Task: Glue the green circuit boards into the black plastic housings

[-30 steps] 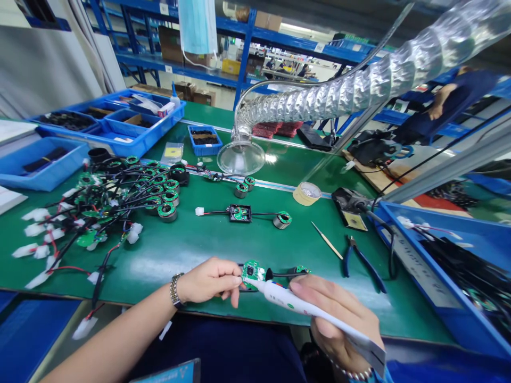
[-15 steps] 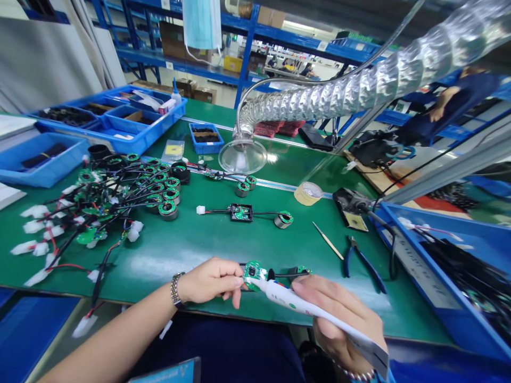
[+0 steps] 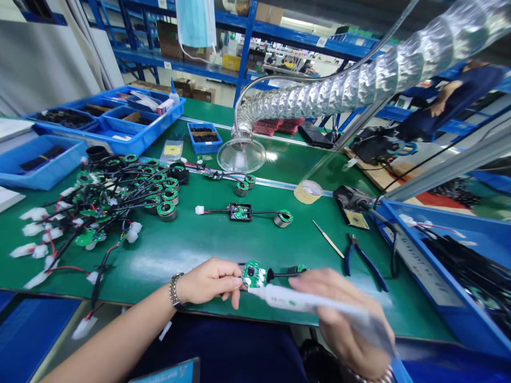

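While my left hand (image 3: 211,282) pinches the circuit board (image 3: 254,267) near the worktop (image 3: 171,250) edge | right hand (image 3: 343,314) grips white tube (image 3: 284,298), nozzle (image 3: 257,291) alongside | I'd judge: oversqueezing could spread paste (image 3: 262,276) onto the chip (image 3: 252,271)

No wording legible with certainty. White tube (image 3: 287,298): side print and a green mark, smeared by blur. Blue badge (image 3: 170,372), lower edge: pale lettering beside a small logo, cut off, unreadable. Long white label (image 3: 419,270) on right-hand blue bin (image 3: 467,316): dark characters, indistinct. White tags (image 3: 321,41) on blue racking (image 3: 246,50): marks too small to read.
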`<state>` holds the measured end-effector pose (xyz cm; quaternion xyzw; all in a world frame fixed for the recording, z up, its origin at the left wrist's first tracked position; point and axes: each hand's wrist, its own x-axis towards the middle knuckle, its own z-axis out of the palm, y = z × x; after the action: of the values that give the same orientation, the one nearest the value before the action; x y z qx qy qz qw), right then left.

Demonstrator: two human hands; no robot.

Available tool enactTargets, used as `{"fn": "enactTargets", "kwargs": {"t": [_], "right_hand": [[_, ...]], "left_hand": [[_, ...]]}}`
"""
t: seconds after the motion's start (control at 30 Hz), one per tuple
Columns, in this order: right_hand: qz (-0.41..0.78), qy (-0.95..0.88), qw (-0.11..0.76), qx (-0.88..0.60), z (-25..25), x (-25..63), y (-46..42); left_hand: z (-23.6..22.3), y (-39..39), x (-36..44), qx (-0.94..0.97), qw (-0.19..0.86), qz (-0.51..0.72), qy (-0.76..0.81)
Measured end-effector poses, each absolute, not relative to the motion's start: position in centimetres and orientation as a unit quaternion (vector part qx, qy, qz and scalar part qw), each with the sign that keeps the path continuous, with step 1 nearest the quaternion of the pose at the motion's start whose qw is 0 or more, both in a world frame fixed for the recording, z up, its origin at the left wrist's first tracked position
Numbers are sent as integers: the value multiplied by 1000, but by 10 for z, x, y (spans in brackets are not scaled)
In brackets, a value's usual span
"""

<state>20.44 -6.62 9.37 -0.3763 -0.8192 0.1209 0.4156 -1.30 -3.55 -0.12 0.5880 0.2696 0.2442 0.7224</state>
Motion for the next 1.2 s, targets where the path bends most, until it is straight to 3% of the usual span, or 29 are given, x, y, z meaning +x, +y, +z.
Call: {"fn": "enactTargets", "kwargs": {"t": [0.1, 0.23, 0.33, 0.57, 0.73, 0.83, 0.9, 0.97, 1.03, 1.2], "right_hand": [[351, -631, 549, -421, 73, 206, -43], [567, -331, 589, -470, 45, 220, 7], [561, -184, 642, -489, 36, 245, 54], [485, -162, 700, -499, 41, 303, 150], [558, -223, 615, -511, 43, 284, 128], [621, -353, 501, -488, 48, 260, 66], [551, -653, 309, -417, 51, 248, 23], [408, -804, 210, -377, 52, 241, -8], [314, -851, 197, -373, 49, 239, -25], [216, -863, 267, -370, 28, 238, -38]], "left_hand": [[-1, -36, -13, 583, 728, 240, 269], [-1, -37, -13, 569, 737, 243, 273], [-2, -38, -12, 548, 750, 243, 281], [-5, -36, -13, 510, 765, 256, 298], [-5, -35, -15, 517, 740, 286, 322], [-3, -34, -17, 562, 691, 311, 331], [-2, -32, -19, 602, 649, 321, 335], [0, -29, -23, 650, 601, 320, 336], [3, -28, -26, 710, 540, 312, 328], [7, -26, -29, 864, 326, 225, 311]]}}
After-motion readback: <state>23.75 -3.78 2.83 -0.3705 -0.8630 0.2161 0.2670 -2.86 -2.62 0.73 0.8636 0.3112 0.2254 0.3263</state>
